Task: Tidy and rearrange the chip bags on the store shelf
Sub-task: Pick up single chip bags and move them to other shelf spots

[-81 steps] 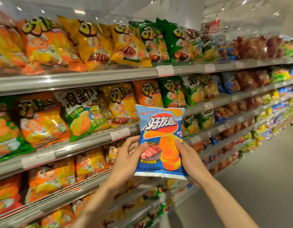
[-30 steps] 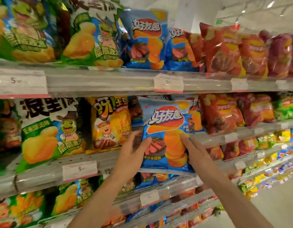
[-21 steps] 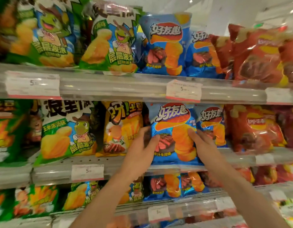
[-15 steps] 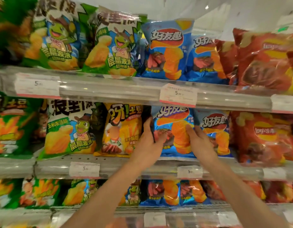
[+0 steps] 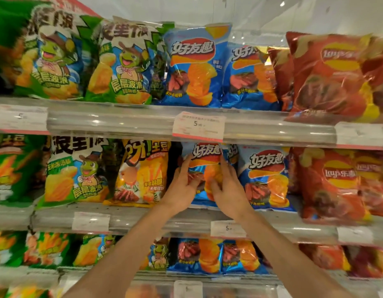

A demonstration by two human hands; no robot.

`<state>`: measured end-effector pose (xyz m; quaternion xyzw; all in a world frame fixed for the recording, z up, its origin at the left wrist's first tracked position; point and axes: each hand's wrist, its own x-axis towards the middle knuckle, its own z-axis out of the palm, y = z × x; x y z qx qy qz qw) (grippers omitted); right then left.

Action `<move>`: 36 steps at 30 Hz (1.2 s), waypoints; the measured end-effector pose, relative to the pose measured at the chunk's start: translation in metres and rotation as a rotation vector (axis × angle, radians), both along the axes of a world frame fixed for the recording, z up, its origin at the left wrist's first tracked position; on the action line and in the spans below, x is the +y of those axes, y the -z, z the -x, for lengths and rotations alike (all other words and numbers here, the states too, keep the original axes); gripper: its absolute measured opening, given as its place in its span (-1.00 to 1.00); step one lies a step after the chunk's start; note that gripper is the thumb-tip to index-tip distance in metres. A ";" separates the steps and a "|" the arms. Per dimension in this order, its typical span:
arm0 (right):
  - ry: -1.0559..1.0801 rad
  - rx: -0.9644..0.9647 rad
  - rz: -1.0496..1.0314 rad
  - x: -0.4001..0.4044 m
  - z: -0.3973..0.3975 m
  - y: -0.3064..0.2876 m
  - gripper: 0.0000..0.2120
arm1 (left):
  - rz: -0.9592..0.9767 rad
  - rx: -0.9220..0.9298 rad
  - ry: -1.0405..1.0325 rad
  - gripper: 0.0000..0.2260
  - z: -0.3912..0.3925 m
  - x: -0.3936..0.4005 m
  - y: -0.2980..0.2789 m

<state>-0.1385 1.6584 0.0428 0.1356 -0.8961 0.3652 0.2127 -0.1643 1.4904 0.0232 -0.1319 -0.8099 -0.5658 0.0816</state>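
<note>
The blue chip bag (image 5: 204, 166), which a couple of seconds ago was held out in the aisle well clear of the racks, now stands on the middle shelf (image 5: 143, 220) — slotted between the yellow potato-chip bag (image 5: 143, 171) on its left and a matching blue bag (image 5: 265, 177) on its right. The view has shifted along the shelving too, from a run of orange and green packs to this blue-and-red section.

Both hands are on the bag's front. The left hand (image 5: 182, 186) lies with fingers spread and nearly straight over the lower left of the pack; the right hand (image 5: 227, 188) presses its right half the same way, fingers extended. Neither seems to clasp the pack any longer; they look to be pushing it back and squaring it up.

That suggests the stray bag has reached the row of its own kind, under the price tag (image 5: 198, 126) of the shelf above. What remains, probably, is to seat it upright and flush with its neighbour, then let go. Red chip bags (image 5: 334, 181) fill the space further right.
</note>
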 end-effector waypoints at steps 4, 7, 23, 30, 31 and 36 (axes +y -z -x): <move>-0.014 -0.010 -0.118 0.009 -0.001 -0.002 -0.30 | 0.056 -0.028 -0.001 -0.36 -0.020 0.005 -0.018; -0.005 0.104 -0.090 0.019 -0.012 -0.012 -0.38 | 0.266 0.070 -0.133 -0.37 -0.032 0.007 -0.019; 0.371 0.108 -0.322 0.084 -0.007 0.005 -0.23 | 0.868 0.431 -0.276 -0.34 -0.017 0.019 -0.005; 0.471 0.039 -0.449 0.071 -0.005 0.013 -0.16 | 0.885 0.406 -0.304 -0.35 -0.017 0.020 -0.003; 0.481 0.051 -0.451 0.070 -0.004 0.013 -0.17 | 0.884 0.411 -0.307 -0.35 -0.017 0.020 -0.003; 0.446 0.079 -0.369 0.072 -0.009 0.011 -0.15 | 0.837 0.497 -0.336 -0.33 -0.022 0.018 -0.007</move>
